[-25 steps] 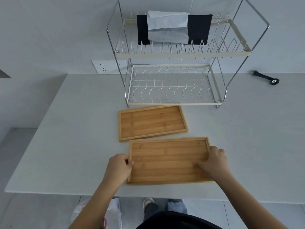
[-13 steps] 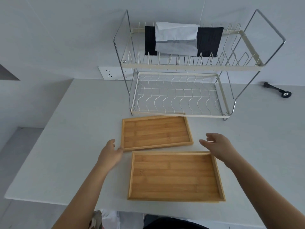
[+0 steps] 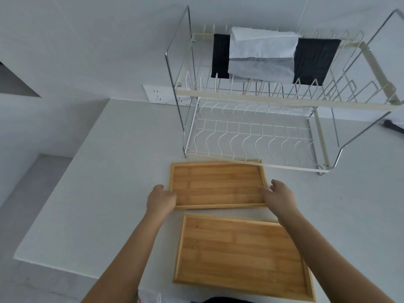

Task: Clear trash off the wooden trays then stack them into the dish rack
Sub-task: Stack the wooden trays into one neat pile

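Left hand [image 3: 161, 200] and right hand [image 3: 281, 196] clasp the short ends of the far tray [image 3: 218, 184] (stiff, light, smooth wood), which lies toward the table's [image 3: 109, 171] back edge, beside the dish rack [image 3: 251, 141].

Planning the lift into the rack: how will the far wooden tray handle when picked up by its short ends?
The far tray looks like rigid bamboo, so it shouldn't sag. Its shallowness suggests it is light. The left hand and right hand meet thin raised rims, so grip may be slim.

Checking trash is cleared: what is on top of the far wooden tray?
The far wooden tray shows bare wood, no trash. The left hand and right hand cover its two short ends, so those strips cannot be checked.
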